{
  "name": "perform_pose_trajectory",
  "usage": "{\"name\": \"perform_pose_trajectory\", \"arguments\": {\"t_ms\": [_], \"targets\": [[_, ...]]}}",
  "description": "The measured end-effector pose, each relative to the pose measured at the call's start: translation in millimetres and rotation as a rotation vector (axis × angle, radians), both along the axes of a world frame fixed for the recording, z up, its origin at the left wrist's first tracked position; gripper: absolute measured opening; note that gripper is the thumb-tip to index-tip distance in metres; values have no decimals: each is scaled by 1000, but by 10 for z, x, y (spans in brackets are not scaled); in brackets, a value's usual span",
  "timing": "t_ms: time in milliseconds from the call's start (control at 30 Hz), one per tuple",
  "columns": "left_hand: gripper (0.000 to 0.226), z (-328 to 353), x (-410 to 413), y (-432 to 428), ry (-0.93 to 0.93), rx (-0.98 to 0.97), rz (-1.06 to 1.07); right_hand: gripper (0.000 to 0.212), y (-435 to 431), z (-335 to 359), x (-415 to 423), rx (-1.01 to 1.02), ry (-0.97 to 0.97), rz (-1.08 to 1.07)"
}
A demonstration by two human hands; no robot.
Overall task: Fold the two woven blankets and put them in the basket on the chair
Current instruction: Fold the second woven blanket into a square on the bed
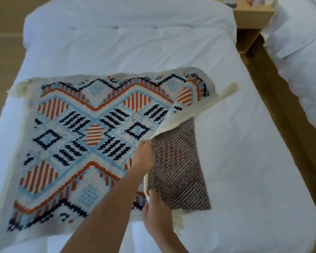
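Woven blanket (91, 128): cream ground with orange, pale-blue and navy diamonds, lying on the bed (135, 48).

It is spread pattern-up over the half of the bed towards its foot, with cream tassels at the corners. Its right edge is raised off the bed and curls over. Under that edge a dark weave (179, 161), brown and white, lies flat on the bed; whether this is the reverse face or a 2nd blanket cannot be told. The left hand (144, 154) pinches the raised edge about midway along. The right hand (155, 214), nearer the bed's foot, grips the cream border close to a tasselled corner. A wooden nightstand (252, 17) stands to the right of the bed's head. A 2nd white bed (303, 61) lies further right, across a strip of floor.
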State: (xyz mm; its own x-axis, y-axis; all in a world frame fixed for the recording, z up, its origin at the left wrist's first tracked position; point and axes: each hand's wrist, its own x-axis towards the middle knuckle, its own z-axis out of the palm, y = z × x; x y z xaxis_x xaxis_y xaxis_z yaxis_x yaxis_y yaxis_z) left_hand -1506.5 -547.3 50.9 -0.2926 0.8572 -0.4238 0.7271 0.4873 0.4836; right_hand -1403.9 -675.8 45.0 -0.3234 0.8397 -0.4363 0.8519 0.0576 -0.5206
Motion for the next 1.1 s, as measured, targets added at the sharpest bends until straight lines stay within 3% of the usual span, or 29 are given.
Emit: {"name": "perform_pose_trajectory", "arguments": {"t_ms": [433, 767, 1100], "targets": [[58, -102, -1371, -616, -78, -54, -32, 24, -531, -119, -1326, -1, -24, -6], [48, -215, -2103, -971, -34, -40, 29, 26, -827, -253, -2037, -45, 55, 64], [58, -395, -3366, -1562, -36, -42, 7, 23, -1345, -245, -3257, -110, 12, 83]]}}
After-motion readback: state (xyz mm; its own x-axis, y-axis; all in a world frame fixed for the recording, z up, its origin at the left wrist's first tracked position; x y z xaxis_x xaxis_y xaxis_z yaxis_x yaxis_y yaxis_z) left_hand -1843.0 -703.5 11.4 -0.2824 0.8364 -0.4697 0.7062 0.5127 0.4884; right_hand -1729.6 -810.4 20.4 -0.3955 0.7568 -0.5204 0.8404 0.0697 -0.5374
